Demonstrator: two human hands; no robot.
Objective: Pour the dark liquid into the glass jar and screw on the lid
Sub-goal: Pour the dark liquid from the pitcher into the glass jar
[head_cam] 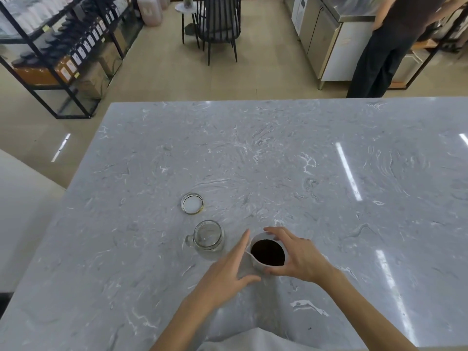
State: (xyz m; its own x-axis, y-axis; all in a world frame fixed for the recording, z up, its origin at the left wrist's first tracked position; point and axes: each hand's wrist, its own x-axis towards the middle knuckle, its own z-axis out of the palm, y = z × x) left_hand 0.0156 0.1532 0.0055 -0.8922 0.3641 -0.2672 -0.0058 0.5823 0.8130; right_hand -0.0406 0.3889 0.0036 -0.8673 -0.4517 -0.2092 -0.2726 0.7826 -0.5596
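Observation:
A white cup (262,268) with a small spout stands on the grey marble table (278,160), holding dark liquid (268,252). My right hand (293,254) wraps around its right side, fingers curled on the rim and wall. My left hand (229,269) lies flat against the cup's left side, fingers straight and apart. An empty clear glass jar (209,236) with a small handle stands upright just left of the cup. Its lid (192,203) lies upside down on the table behind the jar.
Beyond the table's far edge stand a black chair (217,24), black shelving with bottles (63,54) at the left, and a steel counter (329,44) at the right. A person in dark clothes (390,46) stands by the counter.

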